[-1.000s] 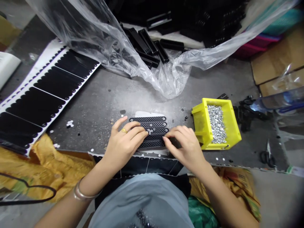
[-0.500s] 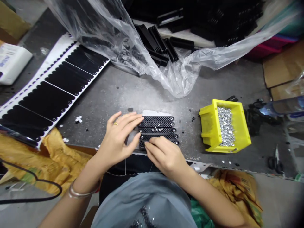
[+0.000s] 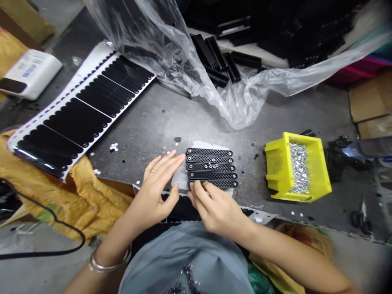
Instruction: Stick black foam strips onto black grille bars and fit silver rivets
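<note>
Several black strips (image 3: pixel 210 167) with a lattice surface and a metal washer near the ends lie side by side on a white sheet (image 3: pixel 180 177). A few loose washers (image 3: pixel 210 166) rest on the middle strip. Just left of the strips is my left hand (image 3: pixel 154 194), open, fingers stretched and thumb apart, with a ring on one finger. My right hand (image 3: pixel 216 206) bends over the left end of the nearest strip, its fingertips pressed together there. Whatever is between those fingertips is too small or hidden to make out.
A yellow bin (image 3: pixel 278 167) full of small metal washers stands to the right. Scissors (image 3: pixel 362 218) lie near the right table edge. Sheets of black stickers (image 3: pixel 79 118) are at the left. Clear plastic (image 3: pixel 235 106) with black parts (image 3: pixel 211 53) spreads across the back.
The view has shifted, so the table things sit further right. My left fingers have drawn back slightly, uncovering the far strip's left end. My right hand stays at the nearest strip's left end.
</note>
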The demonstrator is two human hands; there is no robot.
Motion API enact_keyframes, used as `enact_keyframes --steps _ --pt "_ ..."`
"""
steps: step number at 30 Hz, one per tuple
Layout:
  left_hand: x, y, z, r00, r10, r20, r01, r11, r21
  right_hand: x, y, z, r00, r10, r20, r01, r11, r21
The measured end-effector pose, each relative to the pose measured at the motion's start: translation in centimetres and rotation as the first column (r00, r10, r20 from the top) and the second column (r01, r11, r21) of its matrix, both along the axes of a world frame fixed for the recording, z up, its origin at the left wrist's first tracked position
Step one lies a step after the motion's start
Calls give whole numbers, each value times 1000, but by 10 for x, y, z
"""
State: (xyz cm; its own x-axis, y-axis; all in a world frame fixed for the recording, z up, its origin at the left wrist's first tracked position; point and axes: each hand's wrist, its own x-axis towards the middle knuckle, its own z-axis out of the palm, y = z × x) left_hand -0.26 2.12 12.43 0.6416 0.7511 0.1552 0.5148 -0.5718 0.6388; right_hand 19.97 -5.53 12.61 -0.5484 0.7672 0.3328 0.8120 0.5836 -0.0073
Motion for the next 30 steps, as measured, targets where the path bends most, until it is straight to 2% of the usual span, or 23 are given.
enact_keyframes --steps 4,7,9,13,16,19,21,27,29,30 --pt "-4 -5 0 1000 19 -8 -19 1000 -21 -5 -3 11 996 12 94 -9 1000 -25" --pt "-5 -8 -1 1000 31 -5 -31 999 -22 -17 -7 20 975 -40 219 49 998 -36" --pt "-5 -9 -2 999 42 2 -42 999 -20 -27 -9 23 966 -75 246 93 994 -63" --pt "-6 -12 -6 997 73 36 -72 997 -33 -31 -10 20 968 -120 219 138 988 -64" --pt "-9 -16 -9 991 110 73 -107 993 -47 -9 -5 14 985 -13 173 23 998 -51" --pt "-9 -21 -13 986 127 112 -120 991 -60 16 2 9 989 101 111 -91 991 -97" --pt "-6 -23 -15 983 123 139 -116 991 -62 23 6 8 984 154 91 -144 984 -110" --pt "2 -23 -14 981 106 164 -97 993 -60 8 14 13 971 220 90 -210 972 -103" --pt "4 -23 -12 980 116 162 -111 993 -38 12 15 15 981 192 -23 -194 972 -134" --pt "5 -24 -11 983 112 147 -112 994 -7 17 14 15 978 163 -130 -184 969 -164"
